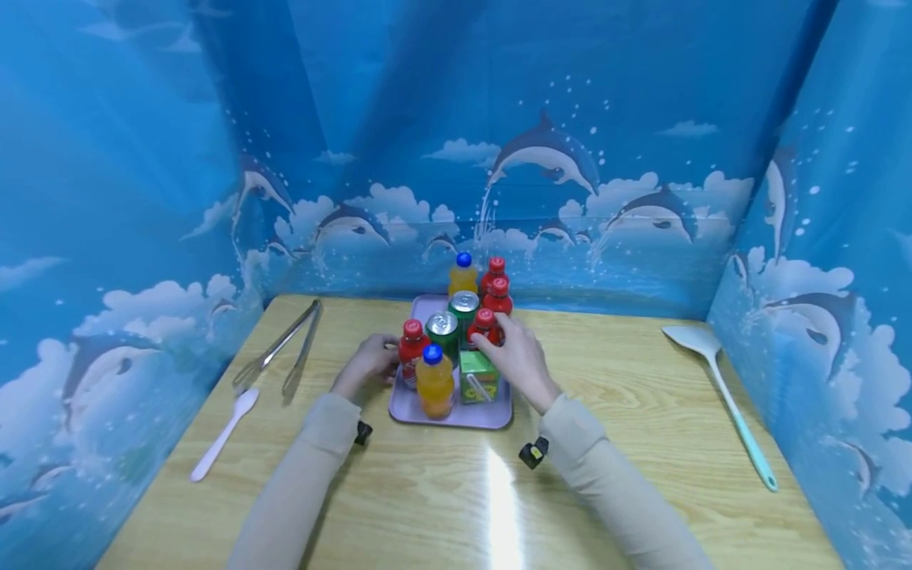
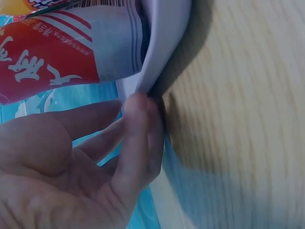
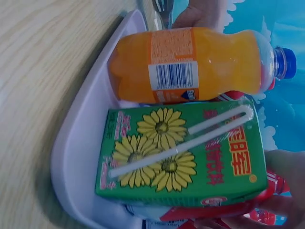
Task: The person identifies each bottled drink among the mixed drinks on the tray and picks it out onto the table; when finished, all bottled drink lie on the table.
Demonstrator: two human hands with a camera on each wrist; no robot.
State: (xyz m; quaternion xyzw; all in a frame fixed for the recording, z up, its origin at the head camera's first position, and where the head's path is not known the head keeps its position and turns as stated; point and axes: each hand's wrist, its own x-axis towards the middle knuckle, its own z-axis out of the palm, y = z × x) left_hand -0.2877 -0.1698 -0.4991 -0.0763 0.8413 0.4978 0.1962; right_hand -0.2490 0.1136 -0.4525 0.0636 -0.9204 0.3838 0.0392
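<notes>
- Head view: a pale lilac tray [image 1: 400, 410] lies toward the far side of the wooden table [image 1: 613, 380], crowded with upright drinks. The right hand [image 1: 520, 360] grasps a red-capped bottle [image 1: 482, 329], thumb on one side and fingers on the other; this bottle stands on the tray's right side, just behind the green drink carton [image 1: 478, 377].
- Head view: the left hand [image 1: 369, 362] is at the tray's left edge, beside a cola-red bottle [image 1: 413, 358]. Nearer the front stands an orange soda bottle [image 1: 435, 389] with a blue cap. Two green cans [image 1: 443, 332] stand in the middle; behind are another orange bottle [image 1: 463, 279] and two further red bottles [image 1: 497, 301].
- Head view: metal tongs [image 1: 305, 344] and a white spoon [image 1: 224, 433] lie left of the tray, a spatula with a turquoise handle end [image 1: 732, 405] well to the right.
- Left wrist view: the fingertips touch the tray's rim, just below the cola-red bottle's base; whether they pinch the rim cannot be told.
- Right wrist view: the fingers are around the red-capped bottle, largely hidden by the carton, whose face carries yellow flowers and a bent white straw [image 3: 176, 148]. The orange soda bottle stands beside the carton.
</notes>
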